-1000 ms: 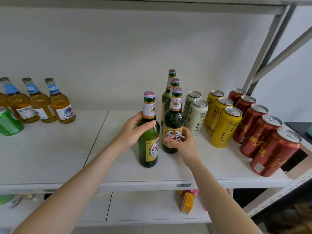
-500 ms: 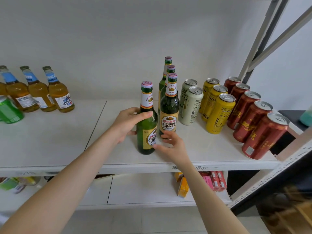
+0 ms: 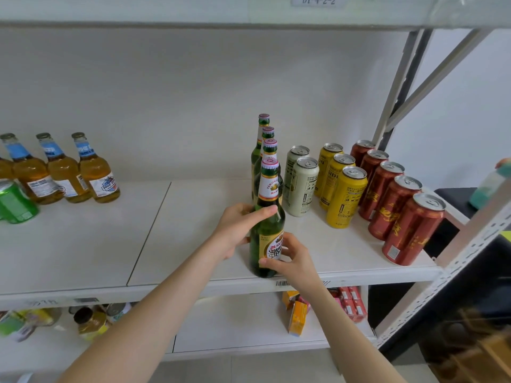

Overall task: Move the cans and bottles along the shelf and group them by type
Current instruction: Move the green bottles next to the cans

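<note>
Head view: your left hand (image 3: 236, 230) wraps the shoulder of the front green beer bottle (image 3: 271, 225), with the thumb laid across the glass just under the neck label and the fingers curled behind. Your right hand (image 3: 293, 259) pinches the same bottle lower down, thumb and fingertips on its gold label near the base. The bottle is upright near the front edge of the white shelf (image 3: 83, 244), at the head of a row with three more green bottles (image 3: 268, 150) lined up behind it toward the back wall. Just to its right stand two cream cans (image 3: 302, 189), then three yellow cans (image 3: 345, 200), then five red cans (image 3: 409, 230), each kind in its own row running front to back. Well apart on the shelf's left sit amber bottles (image 3: 95, 175) with blue neck labels, and a green can (image 3: 15, 205) in front of them at the frame's edge.
</note>
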A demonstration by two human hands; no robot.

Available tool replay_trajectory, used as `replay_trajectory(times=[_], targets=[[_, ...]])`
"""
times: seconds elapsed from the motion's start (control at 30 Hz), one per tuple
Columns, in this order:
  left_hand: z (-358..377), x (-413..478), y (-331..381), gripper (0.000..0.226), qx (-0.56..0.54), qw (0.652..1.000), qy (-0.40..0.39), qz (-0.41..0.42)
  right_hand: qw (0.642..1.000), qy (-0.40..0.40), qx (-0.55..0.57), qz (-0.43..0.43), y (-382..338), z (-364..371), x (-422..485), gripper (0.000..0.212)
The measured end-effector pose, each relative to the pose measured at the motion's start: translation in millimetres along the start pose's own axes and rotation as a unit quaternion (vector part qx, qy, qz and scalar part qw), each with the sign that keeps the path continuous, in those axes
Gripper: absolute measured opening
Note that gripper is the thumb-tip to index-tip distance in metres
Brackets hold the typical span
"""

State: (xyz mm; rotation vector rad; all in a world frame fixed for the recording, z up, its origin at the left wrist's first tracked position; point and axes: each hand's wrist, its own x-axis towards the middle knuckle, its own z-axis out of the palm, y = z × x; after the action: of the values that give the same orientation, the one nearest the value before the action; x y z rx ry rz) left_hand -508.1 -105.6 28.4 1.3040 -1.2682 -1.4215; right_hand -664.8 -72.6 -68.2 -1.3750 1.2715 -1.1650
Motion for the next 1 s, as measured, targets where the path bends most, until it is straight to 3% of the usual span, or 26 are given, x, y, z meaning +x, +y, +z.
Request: replay_trajectory(times=[0.17, 1.0], targets=[[6.5, 10.5, -1.3, 0.055, 0.015, 1.000, 0.008, 0.000, 1.000, 0.011, -0.009, 0.007, 0.6, -7.1, 7.8, 0.062], [5.7, 29.5, 6.6, 0.066, 0.034, 0.999, 0.015, -0.017, 0.999, -0.010, -0.026, 0.031, 1.3, -18.0, 34.8, 0.062]])
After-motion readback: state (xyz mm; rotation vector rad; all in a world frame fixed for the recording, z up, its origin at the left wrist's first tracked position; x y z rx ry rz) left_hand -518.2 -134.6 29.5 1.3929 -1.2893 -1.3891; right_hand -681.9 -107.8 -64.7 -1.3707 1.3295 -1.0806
